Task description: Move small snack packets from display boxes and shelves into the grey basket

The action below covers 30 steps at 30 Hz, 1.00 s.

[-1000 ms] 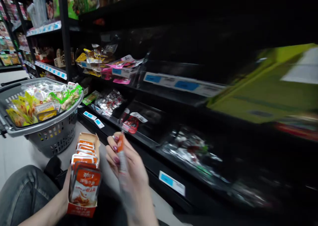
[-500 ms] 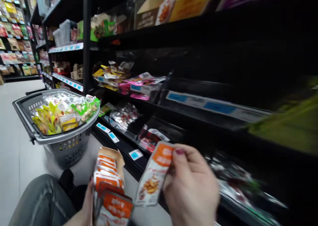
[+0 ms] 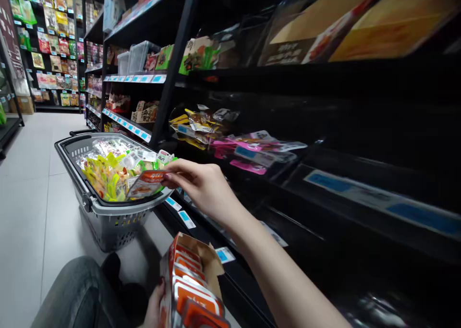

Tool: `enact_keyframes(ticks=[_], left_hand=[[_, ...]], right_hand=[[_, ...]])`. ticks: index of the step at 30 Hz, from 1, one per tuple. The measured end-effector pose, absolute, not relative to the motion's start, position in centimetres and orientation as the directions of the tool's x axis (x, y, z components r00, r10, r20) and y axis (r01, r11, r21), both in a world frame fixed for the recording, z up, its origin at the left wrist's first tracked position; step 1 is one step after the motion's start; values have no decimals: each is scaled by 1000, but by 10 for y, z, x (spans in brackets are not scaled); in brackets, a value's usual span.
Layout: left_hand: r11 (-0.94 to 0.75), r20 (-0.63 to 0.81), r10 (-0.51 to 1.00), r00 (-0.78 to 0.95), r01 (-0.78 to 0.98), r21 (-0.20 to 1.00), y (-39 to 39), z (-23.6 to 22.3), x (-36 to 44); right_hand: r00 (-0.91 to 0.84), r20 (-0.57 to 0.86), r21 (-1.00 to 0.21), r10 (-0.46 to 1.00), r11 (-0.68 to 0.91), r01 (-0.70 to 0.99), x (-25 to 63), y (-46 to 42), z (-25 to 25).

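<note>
The right hand (image 3: 203, 184) pinches a flat, orange-and-white glossy packet (image 3: 146, 185) between thumb and fingers over a grey, perforated plastic basket (image 3: 108, 224) of assorted bagged goods (image 3: 104, 172), while the left hand (image 3: 154, 305), partly out of view, is clamped on an open, red-and-tan cardboard box (image 3: 167, 270) of similar packets (image 3: 196, 297).
</note>
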<state>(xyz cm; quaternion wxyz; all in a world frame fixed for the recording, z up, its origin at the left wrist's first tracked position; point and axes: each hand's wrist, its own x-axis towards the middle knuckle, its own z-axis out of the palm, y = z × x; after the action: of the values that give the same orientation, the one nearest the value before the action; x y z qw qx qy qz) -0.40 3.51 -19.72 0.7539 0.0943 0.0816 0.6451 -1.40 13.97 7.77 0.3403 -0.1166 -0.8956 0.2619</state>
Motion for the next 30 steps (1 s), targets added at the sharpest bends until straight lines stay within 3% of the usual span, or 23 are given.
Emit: enact_keyframes(ticks=[7,11,17,23,25,27,30], left_hand=[[162,95,978,187,-961,223,35,-197,-4],[217,50,971,233,-952,218,34,-199,-5],[243,-17,969,246,-941,234,31,-203,-5],[266,-86,963,254,-946,186,28,-200,-5],[257,-124,963,239,-953,159,24,-192,-6],[275,-151,955,257,-954,119,21,-184,-7],[314,-130,944,304,-947,62,18,-179,-8]], right_hand=[[-734,640,-225,226,969,102,-10,136,65],[-781,609,-179,139,983,36,-4,131,60],[-875,448,-188,183,976,107,-19,146,53],[-950,286,6,127,991,134,-57,153,54],[-945,292,51,144,985,166,-55,146,58],[-906,376,14,197,976,218,-38,133,62],[-823,447,-203,350,936,288,15,105,64]])
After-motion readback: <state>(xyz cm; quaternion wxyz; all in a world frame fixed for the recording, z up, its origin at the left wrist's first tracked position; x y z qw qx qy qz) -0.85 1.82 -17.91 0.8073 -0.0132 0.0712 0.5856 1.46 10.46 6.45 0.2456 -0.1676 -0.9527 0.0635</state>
